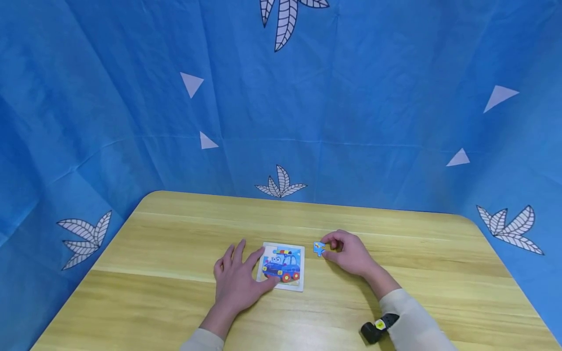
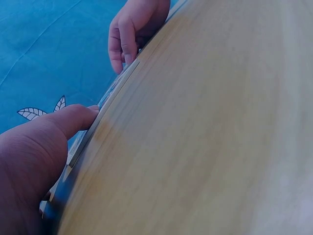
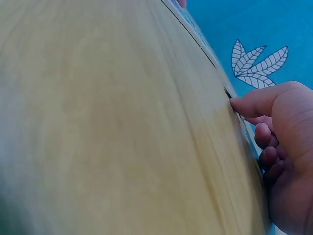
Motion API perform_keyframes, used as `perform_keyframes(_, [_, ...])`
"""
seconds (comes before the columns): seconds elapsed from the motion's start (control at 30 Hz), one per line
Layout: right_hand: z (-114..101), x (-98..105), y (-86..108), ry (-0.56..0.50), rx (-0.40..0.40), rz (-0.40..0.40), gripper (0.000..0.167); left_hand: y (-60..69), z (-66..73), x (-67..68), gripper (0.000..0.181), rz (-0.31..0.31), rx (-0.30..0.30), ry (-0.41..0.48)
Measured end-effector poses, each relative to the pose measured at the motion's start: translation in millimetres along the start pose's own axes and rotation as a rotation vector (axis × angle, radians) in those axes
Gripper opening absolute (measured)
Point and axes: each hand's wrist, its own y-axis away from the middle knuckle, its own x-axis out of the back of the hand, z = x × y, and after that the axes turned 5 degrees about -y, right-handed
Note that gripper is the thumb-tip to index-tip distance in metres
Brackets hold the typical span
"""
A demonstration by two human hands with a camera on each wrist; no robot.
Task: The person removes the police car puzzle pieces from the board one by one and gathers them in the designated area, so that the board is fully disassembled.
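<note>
Low in mid-frame, the left hand [image 1: 239, 280], fingers spread, touches the left side of a square, white-bordered jigsaw puzzle [image 1: 286, 265] showing a blue car, seemingly steadying it; farther right, the right hand [image 1: 347, 252] pinches a small light-blue jigsaw piece [image 1: 318, 248] by its right side, perhaps leaving the left edge free

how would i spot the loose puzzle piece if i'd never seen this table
On the wooden table, find the square car puzzle that the left hand touches. Just right of it in the head view, pinched by the right hand, is the piece. It is small, light blue with a touch of yellow, and, unlike the car picture, outside the white frame.
</note>
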Motion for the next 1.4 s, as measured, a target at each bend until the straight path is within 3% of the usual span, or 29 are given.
perform_keyframes(0.3, [-1.3,-2.1,1.9,-0.014,-0.021,0.019,0.022,1.4,1.0,0.2,0.085,0.000,0.003,0.001])
perform_keyframes(0.63, [-5.9,-8.4,8.8,-0.125,-0.023,0.093,0.032,2.0,1.9,0.0,0.085,-0.013,0.016,0.000])
perform_keyframes(0.9, [-29.0,-20.6,12.5,-0.147,0.046,0.154,0.039,1.6,2.0,0.1,0.085,-0.010,0.009,-0.003])
perform_keyframes(1.17, [-55.2,-39.7,12.9,-0.219,0.013,0.111,0.039,0.7,1.6,2.2,0.087,-0.027,0.012,-0.015])
perform_keyframes(1.4, [-63.0,-53.6,7.4,-0.234,-0.012,0.061,0.044,0.1,1.5,1.9,0.086,-0.019,0.007,-0.019])
